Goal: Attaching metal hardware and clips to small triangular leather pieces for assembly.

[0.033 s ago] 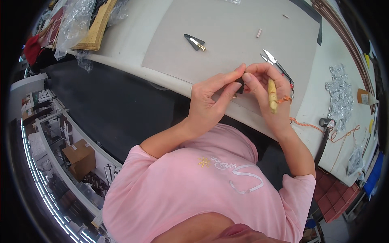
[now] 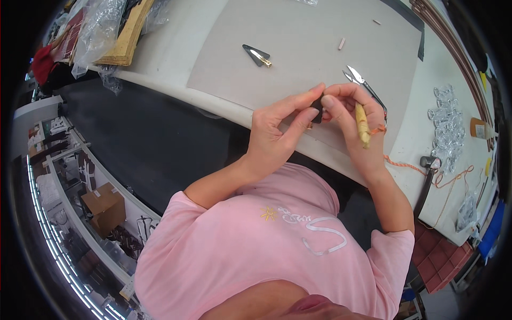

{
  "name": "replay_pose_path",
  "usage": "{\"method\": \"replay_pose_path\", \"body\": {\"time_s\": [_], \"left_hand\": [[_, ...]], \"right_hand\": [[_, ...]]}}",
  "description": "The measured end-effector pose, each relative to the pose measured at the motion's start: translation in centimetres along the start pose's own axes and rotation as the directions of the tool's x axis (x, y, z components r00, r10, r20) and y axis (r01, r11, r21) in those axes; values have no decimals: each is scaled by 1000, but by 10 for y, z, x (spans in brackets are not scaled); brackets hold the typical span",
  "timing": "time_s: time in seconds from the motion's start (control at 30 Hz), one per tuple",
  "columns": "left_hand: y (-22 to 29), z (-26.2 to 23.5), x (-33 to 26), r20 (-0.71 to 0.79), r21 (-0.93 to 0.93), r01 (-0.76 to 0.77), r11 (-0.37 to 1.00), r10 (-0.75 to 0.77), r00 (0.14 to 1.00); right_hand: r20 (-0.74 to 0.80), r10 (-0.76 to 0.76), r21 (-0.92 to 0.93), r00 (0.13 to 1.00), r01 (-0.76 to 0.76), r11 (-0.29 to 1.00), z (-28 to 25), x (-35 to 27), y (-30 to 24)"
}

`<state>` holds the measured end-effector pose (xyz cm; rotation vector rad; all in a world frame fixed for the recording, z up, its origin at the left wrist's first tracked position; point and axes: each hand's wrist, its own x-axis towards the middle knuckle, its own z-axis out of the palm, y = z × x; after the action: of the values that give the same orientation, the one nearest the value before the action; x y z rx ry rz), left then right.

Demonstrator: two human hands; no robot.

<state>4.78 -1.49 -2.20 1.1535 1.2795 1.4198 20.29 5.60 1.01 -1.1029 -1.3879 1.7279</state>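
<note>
My left hand (image 2: 277, 120) pinches a small black piece (image 2: 318, 109) between thumb and fingertips, with a bit of gold metal showing at its lower end. My right hand (image 2: 354, 114) has its thumb and forefinger at the piece's right edge. A yellow-wrapped stick-like handle (image 2: 361, 125) lies in the same right hand, held by the curled fingers; its working end is hidden. An orange cord (image 2: 402, 164) runs from by that hand across the table. Farther off lies a black triangular piece with a gold clip (image 2: 258, 55) on it. Thread snips (image 2: 365, 85) rest just beyond my right hand.
A grey sheet (image 2: 298, 32) covers part of the white table (image 2: 165, 64). Two small pale pink sticks (image 2: 341, 44) lie on it. To the right are a hammer (image 2: 428, 165), clear plastic pieces (image 2: 447, 128) and an amber bottle (image 2: 480, 128). Plastic-wrapped boards (image 2: 128, 37) stand far left.
My right hand has shifted slightly right, its thumb tip a little off the black piece, and the yellow handle moves with it. More of the black piece shows. My left hand stays put.
</note>
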Motion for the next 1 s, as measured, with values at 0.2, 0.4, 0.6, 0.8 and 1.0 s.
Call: {"method": "replay_pose_path", "body": {"time_s": [0.2, 0.4, 0.6, 0.8, 1.0], "left_hand": [[5, 1, 0, -34, -138, 87, 987, -93, 995], [-2, 11, -2, -77, -30, -2, 1000, 0, 997], [-6, 14, 1, -34, 157, -68, 985, 74, 997], [5, -4, 7, 11, -141, 124, 982, -124, 992], [11, -1, 5, 12, -193, 175, 965, -176, 984]], "right_hand": [[-59, -36, -18, 998, 35, 999, 3, -1, 2], [-65, -81, -100, 995, 74, 992, 7, 2, 4], [-49, -67, -156, 997, 58, 986, 1, 3, 9], [-93, -14, -73, 996, 7, 997, -1, 6, 0], [-60, -150, -202, 987, 135, 970, 5, -2, 3]]}}
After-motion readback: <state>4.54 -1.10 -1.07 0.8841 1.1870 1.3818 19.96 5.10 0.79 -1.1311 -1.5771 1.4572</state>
